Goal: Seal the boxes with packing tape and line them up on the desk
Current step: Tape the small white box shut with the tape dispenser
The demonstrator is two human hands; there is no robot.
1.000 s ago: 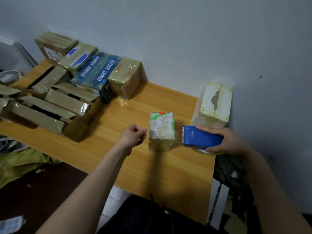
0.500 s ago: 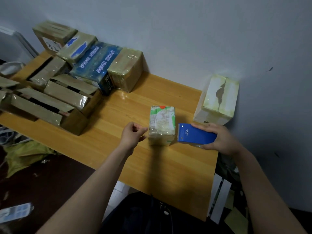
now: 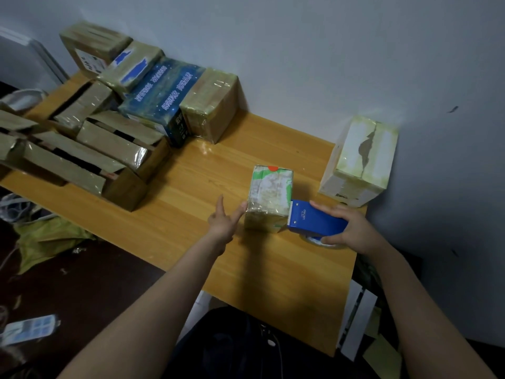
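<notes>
My left hand (image 3: 222,222) was spread, its fingers straight, and one fingertip touched the left side of the small green-and-white box (image 3: 269,196). That box stood wrapped in shiny tape on the right half of the worktop (image 3: 191,214), roughly midway between the back edge and the front edge. My right hand (image 3: 352,231) gripped the blue tape dispenser (image 3: 314,221), fingers curled over its top and thumb tucked under by the tape roll (image 3: 311,239), close to the worktop's right edge. The dispenser's toothed front edge met the near right corner of the small box. In the back right corner of the worktop a white box (image 3: 360,160) with a torn top stood against the wall (image 3: 300,50), apart from the small box. Along the back edge toward the left corner lay a row of taped boxes side by side: a brown box (image 3: 211,105), a dark blue printed box (image 3: 164,97), a tan box with blue patches (image 3: 131,67) and a brown labelled box (image 3: 94,46). In front of that row, by the left edge, several brown cartons (image 3: 114,149) lay with their flaps open.
</notes>
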